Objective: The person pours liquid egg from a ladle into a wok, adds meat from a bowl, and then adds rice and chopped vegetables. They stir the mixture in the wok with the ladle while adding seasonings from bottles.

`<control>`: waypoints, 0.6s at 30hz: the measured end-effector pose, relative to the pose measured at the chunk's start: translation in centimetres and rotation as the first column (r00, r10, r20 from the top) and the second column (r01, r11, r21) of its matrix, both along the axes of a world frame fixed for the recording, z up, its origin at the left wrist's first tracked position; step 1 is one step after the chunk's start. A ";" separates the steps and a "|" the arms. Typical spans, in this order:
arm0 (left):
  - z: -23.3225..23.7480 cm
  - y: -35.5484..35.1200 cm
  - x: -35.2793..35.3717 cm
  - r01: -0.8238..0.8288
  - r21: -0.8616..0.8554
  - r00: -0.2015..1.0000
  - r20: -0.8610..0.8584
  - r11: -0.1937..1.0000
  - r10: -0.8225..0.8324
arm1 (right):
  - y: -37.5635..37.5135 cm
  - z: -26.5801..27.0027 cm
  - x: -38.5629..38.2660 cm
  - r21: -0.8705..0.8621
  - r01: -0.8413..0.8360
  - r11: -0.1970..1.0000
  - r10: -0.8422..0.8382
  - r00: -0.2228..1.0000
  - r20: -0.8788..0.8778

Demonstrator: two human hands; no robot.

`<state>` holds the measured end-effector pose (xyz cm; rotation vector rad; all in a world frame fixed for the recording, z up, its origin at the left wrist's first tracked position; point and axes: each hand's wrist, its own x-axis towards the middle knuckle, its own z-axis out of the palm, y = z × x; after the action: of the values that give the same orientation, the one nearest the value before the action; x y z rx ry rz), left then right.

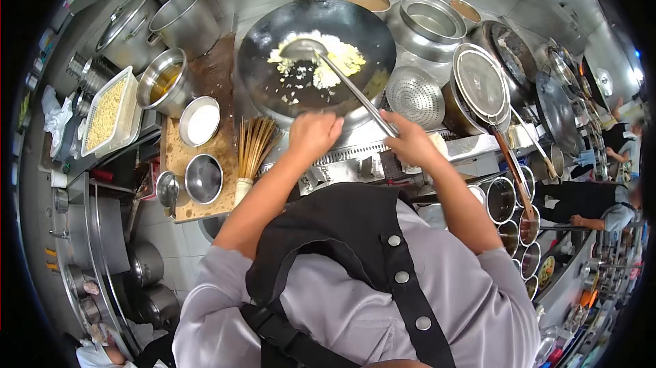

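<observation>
Head view: R hand [408, 140] grips long steel ladle [345, 82] in crumbly white-yellow food [339, 60], round black metal wok [376, 34], ahead of hands; length prob. vs. heat. L hand [314, 135] curled by wok (can't tell if gripping). Round perforated steel strainer [415, 98] beyond R hand may crowd ladle; thin brown sticks [256, 144] left of L hand.

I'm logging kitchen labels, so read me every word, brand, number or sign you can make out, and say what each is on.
None: no text can be read in this picture.
Wok and ladle: no lettering visible.
Metal studs and buckle: too small or blurred to tell.
Far edges of the view: any writing there is too small and blurred to read.
</observation>
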<state>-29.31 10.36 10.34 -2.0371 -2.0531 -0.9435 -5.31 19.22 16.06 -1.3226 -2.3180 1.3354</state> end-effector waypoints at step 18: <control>0.9 -6.7 1.4 0.090 -0.012 0.992 -0.090 0.996 -0.090 | -2.5 4.5 5.2 0.015 0.021 1.000 -0.021 1.000 -0.002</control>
<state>-27.86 3.69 11.28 -2.1508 -1.9373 -0.8405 -0.09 16.72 20.54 -1.3367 -2.3025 1.3097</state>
